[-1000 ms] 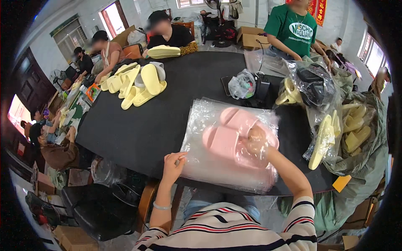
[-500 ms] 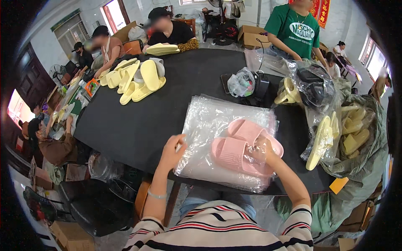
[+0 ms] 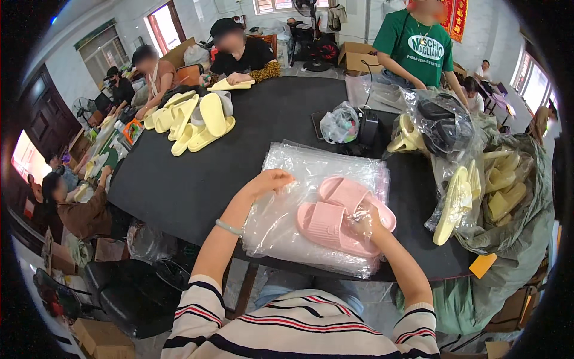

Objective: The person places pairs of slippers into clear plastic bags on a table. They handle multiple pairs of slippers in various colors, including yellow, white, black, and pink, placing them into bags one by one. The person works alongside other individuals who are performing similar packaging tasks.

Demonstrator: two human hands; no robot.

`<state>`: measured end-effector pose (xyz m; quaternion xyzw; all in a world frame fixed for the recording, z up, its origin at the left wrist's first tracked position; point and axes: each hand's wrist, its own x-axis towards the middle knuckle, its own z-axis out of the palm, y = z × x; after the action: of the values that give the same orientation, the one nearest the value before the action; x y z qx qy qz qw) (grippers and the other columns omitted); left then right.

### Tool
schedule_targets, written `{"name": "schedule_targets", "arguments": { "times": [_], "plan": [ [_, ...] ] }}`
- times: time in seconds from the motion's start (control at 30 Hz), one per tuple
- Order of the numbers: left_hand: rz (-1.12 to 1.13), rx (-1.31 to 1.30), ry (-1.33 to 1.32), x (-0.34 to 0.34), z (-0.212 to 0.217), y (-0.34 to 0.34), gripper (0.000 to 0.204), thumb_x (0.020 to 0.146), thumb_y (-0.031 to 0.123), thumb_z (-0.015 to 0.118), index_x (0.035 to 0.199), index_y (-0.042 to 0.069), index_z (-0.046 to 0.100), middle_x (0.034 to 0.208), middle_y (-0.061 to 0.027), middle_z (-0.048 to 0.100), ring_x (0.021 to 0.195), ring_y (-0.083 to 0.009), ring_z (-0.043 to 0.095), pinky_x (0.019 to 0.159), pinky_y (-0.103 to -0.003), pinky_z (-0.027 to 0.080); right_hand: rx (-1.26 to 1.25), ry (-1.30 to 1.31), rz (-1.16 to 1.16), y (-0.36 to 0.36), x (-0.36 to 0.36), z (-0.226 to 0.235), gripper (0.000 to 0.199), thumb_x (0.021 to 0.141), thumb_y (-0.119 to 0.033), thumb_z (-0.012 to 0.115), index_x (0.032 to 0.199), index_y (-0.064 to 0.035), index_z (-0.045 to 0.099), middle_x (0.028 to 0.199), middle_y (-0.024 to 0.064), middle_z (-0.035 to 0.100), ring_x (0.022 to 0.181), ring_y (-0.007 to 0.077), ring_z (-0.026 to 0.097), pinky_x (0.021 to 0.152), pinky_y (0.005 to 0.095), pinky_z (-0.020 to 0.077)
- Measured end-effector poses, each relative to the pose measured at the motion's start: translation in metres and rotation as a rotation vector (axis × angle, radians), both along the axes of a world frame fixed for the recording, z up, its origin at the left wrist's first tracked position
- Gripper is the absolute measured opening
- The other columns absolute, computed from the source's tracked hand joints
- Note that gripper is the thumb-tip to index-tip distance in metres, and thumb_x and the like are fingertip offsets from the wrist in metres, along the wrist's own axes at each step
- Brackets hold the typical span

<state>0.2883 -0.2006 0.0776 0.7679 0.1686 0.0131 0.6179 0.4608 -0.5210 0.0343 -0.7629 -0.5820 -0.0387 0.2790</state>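
Observation:
A pair of pink slippers (image 3: 326,223) lies at a slant over a stack of clear plastic bags (image 3: 272,236), at the near edge of the black table. Glossy clear film covers part of the slippers. My right hand (image 3: 366,220) grips them at their right side, its fingertips partly hidden by the straps and film. To the left, my left hand (image 3: 270,181) is over the bags, thumb and fingers pinched together on the film of a plastic bag.
Yellow slippers (image 3: 197,122) are heaped at the table's far left. A bagged item (image 3: 341,124) and a black device (image 3: 369,125) stand beyond the stack. Bagged yellow slippers (image 3: 452,206) and a large sack (image 3: 526,224) flank the right edge. Co-workers sit or stand around.
My left hand has moved right and away from me, its fingers closing on the film. The slippers and my right hand have shifted slightly left in view.

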Motion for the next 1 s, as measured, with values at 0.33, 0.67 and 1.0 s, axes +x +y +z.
{"name": "schedule_targets", "arguments": {
  "times": [0.33,0.67,1.0],
  "plan": [
    [-0.214,0.389,0.058,-0.011,0.0,-0.026,0.028,0.082,0.024,0.075,0.1,0.003,0.072,0.097,-0.0116,0.072,0.085,-0.0161,0.066,0.079,-0.029,0.051,-0.008,0.148,0.002,0.0,-0.007,0.012,0.05,0.085,-0.048,0.056,0.104,-0.0051,0.07,0.11,0.0181,0.067,0.106,0.0393,0.06,0.093,0.0437,0.0467],
    [0.091,0.371,-0.057,-0.029,-0.006,-0.012,0.017,0.086,0.013,0.067,0.088,-0.003,0.064,0.096,-0.0107,0.07,0.084,-0.0138,0.065,0.076,-0.028,0.052,-0.057,0.114,0.075,0.001,0.008,-0.007,0.04,0.082,-0.035,0.065,0.112,-0.0081,0.068,0.115,0.0168,0.065,0.108,0.0373,0.059,0.095,0.0429,0.0461],
    [0.286,-0.49,-0.059,0.005,-0.026,0.03,0.022,0.097,0.02,0.055,0.103,0.0,0.05,0.109,-0.0162,0.063,0.089,-0.0244,0.067,0.077,-0.035,0.057,0.024,0.125,0.021,0.0,-0.002,0.012,0.042,0.087,-0.035,0.064,0.117,-0.0048,0.064,0.117,0.0174,0.065,0.108,0.0372,0.06,0.094,0.0424,0.0464]
  ]
}}
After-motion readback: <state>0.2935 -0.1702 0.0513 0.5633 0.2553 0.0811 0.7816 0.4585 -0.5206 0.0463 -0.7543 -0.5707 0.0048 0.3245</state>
